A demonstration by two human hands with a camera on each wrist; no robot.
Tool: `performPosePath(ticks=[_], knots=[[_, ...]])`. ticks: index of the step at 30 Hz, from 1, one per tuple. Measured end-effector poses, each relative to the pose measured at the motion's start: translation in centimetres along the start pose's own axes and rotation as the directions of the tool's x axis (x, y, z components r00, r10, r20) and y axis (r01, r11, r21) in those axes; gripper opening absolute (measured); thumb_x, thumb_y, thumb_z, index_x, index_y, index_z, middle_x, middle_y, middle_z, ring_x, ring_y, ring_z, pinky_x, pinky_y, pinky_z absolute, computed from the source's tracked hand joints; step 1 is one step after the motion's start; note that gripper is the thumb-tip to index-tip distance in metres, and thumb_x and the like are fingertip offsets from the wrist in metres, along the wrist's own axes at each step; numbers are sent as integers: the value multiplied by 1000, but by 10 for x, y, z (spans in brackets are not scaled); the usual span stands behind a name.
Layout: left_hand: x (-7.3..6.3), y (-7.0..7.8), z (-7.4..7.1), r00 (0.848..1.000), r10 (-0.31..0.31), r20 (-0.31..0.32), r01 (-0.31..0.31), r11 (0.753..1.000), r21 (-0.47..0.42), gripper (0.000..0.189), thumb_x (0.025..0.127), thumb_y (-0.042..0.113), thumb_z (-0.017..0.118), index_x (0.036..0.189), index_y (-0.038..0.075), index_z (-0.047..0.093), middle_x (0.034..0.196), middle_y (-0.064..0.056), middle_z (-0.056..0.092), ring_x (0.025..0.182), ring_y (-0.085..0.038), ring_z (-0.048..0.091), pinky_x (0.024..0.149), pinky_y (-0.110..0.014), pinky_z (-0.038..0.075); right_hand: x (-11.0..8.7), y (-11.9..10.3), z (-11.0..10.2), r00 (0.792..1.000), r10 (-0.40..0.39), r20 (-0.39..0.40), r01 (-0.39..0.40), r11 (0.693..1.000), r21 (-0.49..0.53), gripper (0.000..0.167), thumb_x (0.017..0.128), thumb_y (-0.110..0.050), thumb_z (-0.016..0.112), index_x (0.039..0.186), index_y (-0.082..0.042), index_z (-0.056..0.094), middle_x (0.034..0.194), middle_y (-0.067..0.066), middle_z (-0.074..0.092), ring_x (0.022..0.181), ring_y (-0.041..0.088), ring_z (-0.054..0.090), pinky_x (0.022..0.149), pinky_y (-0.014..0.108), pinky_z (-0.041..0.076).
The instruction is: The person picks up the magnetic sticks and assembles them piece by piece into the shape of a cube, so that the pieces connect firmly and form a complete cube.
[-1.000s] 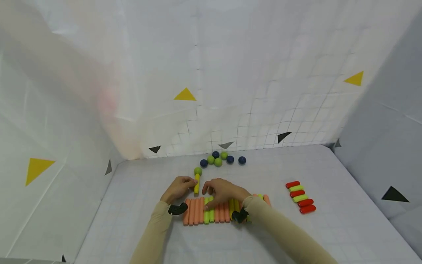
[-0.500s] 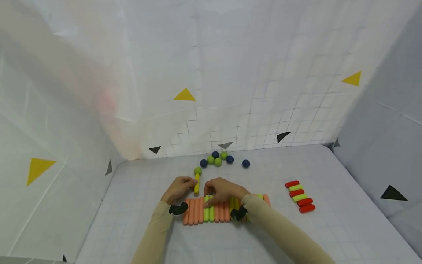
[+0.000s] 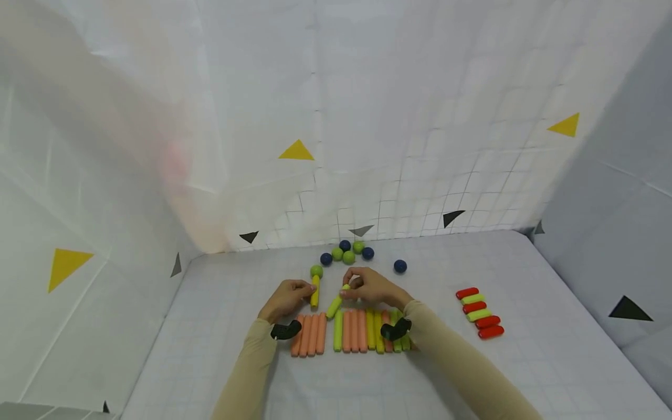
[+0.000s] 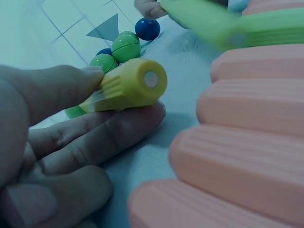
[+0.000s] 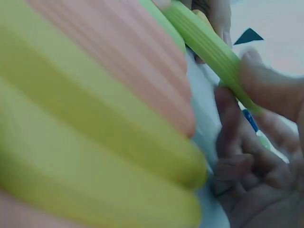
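Observation:
My left hand (image 3: 286, 298) pinches a short yellow rod (image 3: 315, 298) between thumb and fingers. In the left wrist view that yellow rod (image 4: 126, 88) has a pale round spot in its near end. A green ball (image 3: 316, 271) sits at its far end. To the right, my right hand (image 3: 377, 288) pinches a lime-green rod (image 3: 335, 307), which slants down toward the front left. The right wrist view shows this green rod (image 5: 209, 50) between thumb and fingers. Just in front lies a row of salmon rods (image 3: 307, 335), lime-green rods and yellow rods (image 3: 375, 332), with a gap after the left salmon group.
Green balls (image 3: 349, 257) and dark blue balls (image 3: 326, 259) cluster at the back. One blue ball (image 3: 400, 266) lies apart to their right. Several short red pieces (image 3: 489, 321) alternate with lime ones at the right. A white sheeted wall (image 3: 346, 116) stands behind the table.
The right hand has lifted one lime-green rod out of the row and carried it back and right, leaving a gap. The separate blue ball has rolled rightward and nearer. The left hand keeps its place.

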State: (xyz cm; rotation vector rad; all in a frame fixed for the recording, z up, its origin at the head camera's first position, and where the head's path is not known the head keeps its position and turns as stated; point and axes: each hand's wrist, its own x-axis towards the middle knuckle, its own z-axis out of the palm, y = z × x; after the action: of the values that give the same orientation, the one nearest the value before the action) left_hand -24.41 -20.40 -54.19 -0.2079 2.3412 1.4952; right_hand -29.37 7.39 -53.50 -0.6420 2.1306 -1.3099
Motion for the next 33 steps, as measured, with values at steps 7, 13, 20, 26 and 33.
performPosePath(ticks=[7, 13, 20, 26, 33], knots=[[1, -1, -1, 1000, -15, -7, 15, 1000, -12, 34, 103, 40, 69, 114, 10, 78, 101, -3, 71, 88, -18, 52, 69, -32, 33, -1, 9, -2, 964, 112, -242, -70, 982, 176, 33, 98, -30, 79, 114, -6, 63, 101, 7, 81, 80, 15, 66, 70, 28, 52], [2, -1, 0, 1000, -9, -6, 9, 1000, -12, 34, 103, 40, 69, 113, 9, 78, 101, -3, 71, 89, -18, 53, 71, -32, 34, 2, 10, 4, 904, 206, -374, -106, 957, 270, 39, 98, -33, 78, 119, -4, 63, 91, 6, 80, 71, 13, 65, 65, 26, 51], [2, -3, 2, 1000, 6, 6, -6, 1000, -9, 32, 102, 39, 70, 111, 9, 78, 100, -4, 72, 91, -19, 56, 77, -32, 39, 10, 7, 10, 858, 268, -438, -125, 936, 328, 42, 96, -35, 81, 121, -5, 64, 101, 7, 81, 67, 9, 71, 61, 25, 50], [2, -3, 3, 1000, 14, -11, -14, 1000, 26, 33, 102, 42, 70, 109, 11, 79, 101, -2, 73, 95, -19, 59, 86, -33, 43, 19, 3, 14, 825, 284, -488, -134, 938, 319, 42, 95, -36, 81, 120, -6, 67, 117, 13, 77, 65, 9, 70, 59, 23, 49], [1, -4, 4, 1000, 16, -16, -15, 1000, 20, 33, 101, 43, 71, 108, 11, 79, 99, -2, 73, 94, -19, 59, 84, -32, 43, 23, 3, 16, 800, 294, -523, -120, 933, 340, 42, 96, -36, 80, 120, -4, 68, 123, 17, 72, 64, 10, 70, 59, 22, 51]])
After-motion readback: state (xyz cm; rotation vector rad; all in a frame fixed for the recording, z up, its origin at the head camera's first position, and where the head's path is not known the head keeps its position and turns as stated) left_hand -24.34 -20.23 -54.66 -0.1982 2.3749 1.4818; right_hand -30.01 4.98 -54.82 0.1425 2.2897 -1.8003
